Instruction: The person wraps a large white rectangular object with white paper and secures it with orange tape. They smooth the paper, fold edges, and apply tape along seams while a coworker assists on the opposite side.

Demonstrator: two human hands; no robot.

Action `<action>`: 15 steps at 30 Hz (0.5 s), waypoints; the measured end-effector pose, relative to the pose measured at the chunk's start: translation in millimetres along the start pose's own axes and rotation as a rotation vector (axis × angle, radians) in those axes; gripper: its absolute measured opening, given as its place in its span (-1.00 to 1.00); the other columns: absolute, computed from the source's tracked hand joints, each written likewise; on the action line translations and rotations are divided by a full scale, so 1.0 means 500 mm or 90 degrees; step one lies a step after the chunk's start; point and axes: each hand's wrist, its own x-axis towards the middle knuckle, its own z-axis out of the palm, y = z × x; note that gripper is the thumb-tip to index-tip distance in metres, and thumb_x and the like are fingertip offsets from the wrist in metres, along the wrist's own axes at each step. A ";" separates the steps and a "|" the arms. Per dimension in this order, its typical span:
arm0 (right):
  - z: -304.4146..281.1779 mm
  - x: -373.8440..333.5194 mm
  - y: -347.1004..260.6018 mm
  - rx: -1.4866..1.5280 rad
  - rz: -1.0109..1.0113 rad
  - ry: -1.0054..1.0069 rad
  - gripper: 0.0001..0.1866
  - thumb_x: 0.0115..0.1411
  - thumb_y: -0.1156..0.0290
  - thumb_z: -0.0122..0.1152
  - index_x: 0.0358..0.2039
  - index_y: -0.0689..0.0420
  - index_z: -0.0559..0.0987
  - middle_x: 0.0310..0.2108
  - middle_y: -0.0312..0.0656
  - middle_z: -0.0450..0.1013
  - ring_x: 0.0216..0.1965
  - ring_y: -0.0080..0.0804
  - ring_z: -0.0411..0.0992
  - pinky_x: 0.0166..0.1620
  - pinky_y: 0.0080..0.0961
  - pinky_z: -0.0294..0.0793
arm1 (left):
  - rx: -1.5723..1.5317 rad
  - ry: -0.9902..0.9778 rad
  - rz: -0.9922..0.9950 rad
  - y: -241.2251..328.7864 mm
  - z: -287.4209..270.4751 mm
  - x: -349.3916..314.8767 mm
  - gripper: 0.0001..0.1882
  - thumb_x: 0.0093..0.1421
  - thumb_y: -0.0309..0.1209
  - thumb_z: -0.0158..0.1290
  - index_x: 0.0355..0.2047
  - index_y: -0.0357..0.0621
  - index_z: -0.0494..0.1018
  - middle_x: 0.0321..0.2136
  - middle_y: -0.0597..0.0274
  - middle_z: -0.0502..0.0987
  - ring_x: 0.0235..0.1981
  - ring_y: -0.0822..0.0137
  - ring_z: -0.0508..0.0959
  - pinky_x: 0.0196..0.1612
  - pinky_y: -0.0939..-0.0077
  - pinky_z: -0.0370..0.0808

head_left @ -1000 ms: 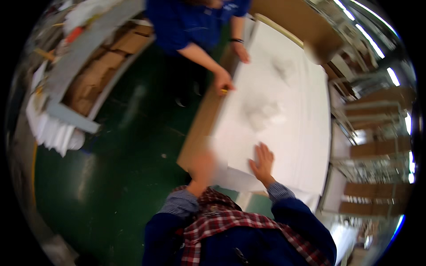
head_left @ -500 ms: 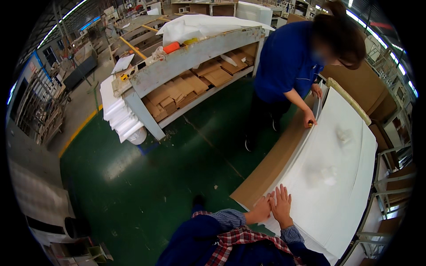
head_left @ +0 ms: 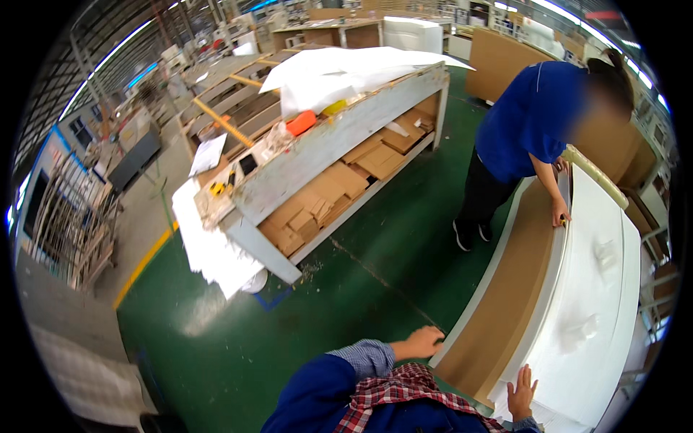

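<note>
A large white sheet [head_left: 588, 289] covers a long flat stack at my right. Alongside it, nearer the middle, runs a brown cardboard panel [head_left: 498, 303] with a pale border. My right hand [head_left: 521, 395] lies on the near end of the white sheet, fingers spread. At the near left corner of the brown panel is my left hand [head_left: 420, 343], its fingers curled. A small dark spot shows by its fingertips; what it grips, if anything, I cannot make out. Across the stack's far end bends a co-worker [head_left: 530, 123], holding a small yellow-and-black tool [head_left: 563, 219] at the sheet's edge.
A pale workbench [head_left: 346, 144] stands ahead, with cardboard pieces [head_left: 317, 206] on its lower shelf. On it lie white sheeting [head_left: 325, 68], an orange object [head_left: 301, 123] and a yellow tape measure [head_left: 217, 188]. White sheets [head_left: 206, 249] hang off its left end. Green floor [head_left: 346, 289] lies between.
My hands, close together at the sheet's edge before, are now apart: the left reaches outward to the brown panel's corner, the right rests on the sheet. More of the brown panel shows. The view has shifted.
</note>
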 end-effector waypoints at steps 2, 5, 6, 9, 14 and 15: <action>0.013 0.006 0.017 -0.004 0.047 -0.016 -0.25 0.10 0.29 0.12 0.26 0.19 0.06 0.34 -0.06 -0.13 0.34 -0.13 -0.15 0.28 0.12 -0.35 | 0.052 -0.065 0.035 -0.068 -0.138 0.086 -0.64 0.06 -0.24 0.04 -0.20 -0.22 0.49 -0.17 -0.04 0.49 -0.10 -0.01 0.45 -0.03 0.20 0.40; 0.054 -0.008 0.059 -0.015 0.074 -0.005 -0.30 0.10 0.29 0.10 0.24 0.13 0.13 0.32 -0.08 -0.07 0.33 -0.17 -0.10 0.25 0.23 -0.34 | 0.122 0.080 0.036 -0.070 -0.379 0.193 -0.67 0.04 -0.23 0.10 -0.26 -0.19 0.53 -0.27 -0.06 0.53 -0.19 0.02 0.51 -0.11 0.24 0.46; 0.037 -0.002 0.039 -0.023 0.054 0.016 -0.34 0.11 0.29 0.08 0.22 0.12 0.16 0.30 -0.09 -0.02 0.32 -0.18 -0.06 0.23 0.26 -0.27 | 0.120 0.093 -0.008 -0.088 -0.467 0.209 -0.68 0.06 -0.23 0.10 -0.27 -0.20 0.54 -0.28 -0.05 0.54 -0.16 0.03 0.51 -0.08 0.26 0.45; -0.019 0.029 -0.039 0.006 0.078 -0.004 -0.44 0.19 0.19 -0.05 0.18 0.09 0.21 0.27 -0.18 0.04 0.26 -0.20 0.03 0.20 0.32 -0.23 | -0.084 0.204 -0.191 -0.314 -0.663 0.250 -0.65 0.13 -0.26 0.10 -0.16 -0.26 0.51 -0.30 0.04 0.58 -0.23 0.30 0.56 -0.14 0.46 0.48; -0.009 0.054 -0.049 -0.049 0.176 -0.025 -0.44 0.21 0.16 -0.11 0.22 0.04 0.18 0.29 -0.30 0.01 0.28 -0.23 0.02 0.21 0.33 -0.27 | 0.362 0.290 -0.287 -0.548 -1.023 0.239 -0.57 0.13 -0.23 0.06 -0.12 -0.35 0.45 -0.18 -0.12 0.51 -0.11 0.03 0.49 0.00 0.22 0.37; -0.014 0.039 -0.053 -0.053 0.219 -0.051 -0.43 0.22 0.16 -0.11 0.22 0.03 0.17 0.30 -0.31 0.00 0.28 -0.22 0.02 0.21 0.33 -0.28 | 0.344 0.336 -0.254 -0.553 -1.055 0.251 -0.54 0.12 -0.22 0.06 -0.12 -0.39 0.43 -0.22 -0.17 0.50 -0.12 -0.06 0.47 0.00 0.16 0.36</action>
